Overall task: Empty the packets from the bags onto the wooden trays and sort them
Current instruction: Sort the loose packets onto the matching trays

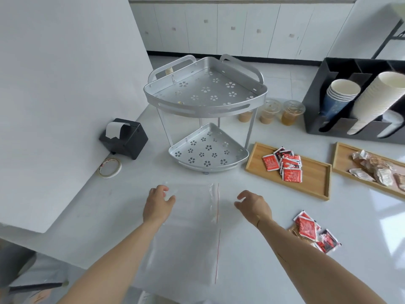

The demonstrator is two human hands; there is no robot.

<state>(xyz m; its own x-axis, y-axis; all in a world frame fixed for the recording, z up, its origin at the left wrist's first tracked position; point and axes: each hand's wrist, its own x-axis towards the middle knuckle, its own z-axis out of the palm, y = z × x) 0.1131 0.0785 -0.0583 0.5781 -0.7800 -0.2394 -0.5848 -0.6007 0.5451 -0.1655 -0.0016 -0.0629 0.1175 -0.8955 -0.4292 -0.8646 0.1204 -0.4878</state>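
An empty clear zip bag [188, 229] with a red seal line lies flat on the white table in front of me. My left hand [157, 205] rests on its far left corner, fingers loosely curled. My right hand [254, 205] hovers just right of the bag's seal edge, fingers apart, holding nothing. A wooden tray [315, 181] to the right holds several red packets [285, 165]. A second wooden tray [341, 159] at the far right holds several beige packets [377, 170]. A loose pile of red and beige packets [315, 233] lies on the table by my right forearm.
A two-tier silver corner rack [206, 102] stands behind the bag. A black receipt printer [125, 137] and a tape roll [109, 167] sit at the left by a white wall. Lidded drink cups [291, 113] and a black cup organiser [355, 99] stand at the back right.
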